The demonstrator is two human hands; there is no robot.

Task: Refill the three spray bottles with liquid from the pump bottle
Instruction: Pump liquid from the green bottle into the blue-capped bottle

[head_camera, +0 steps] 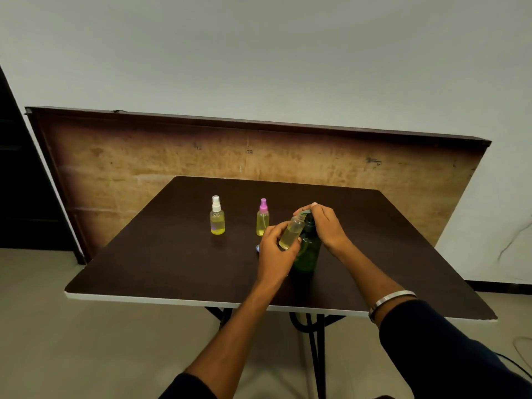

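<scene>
My left hand [273, 249] grips an uncapped clear spray bottle [292, 233] with yellow liquid, tilted with its open neck under the spout of the green pump bottle [309, 251]. My right hand [325, 223] rests on top of the pump head, fingers curved over it. A spray bottle with a white cap [217, 217] and one with a pink cap [262, 218] stand upright to the left, both holding yellow liquid. A small bluish cap [258, 248] lies on the table, mostly hidden behind my left hand.
All of this sits on a dark brown table [172, 254] with a white front edge. A wooden board [144, 168] leans against the wall behind it. A dark doorway is at the far left, and cables lie on the floor at right.
</scene>
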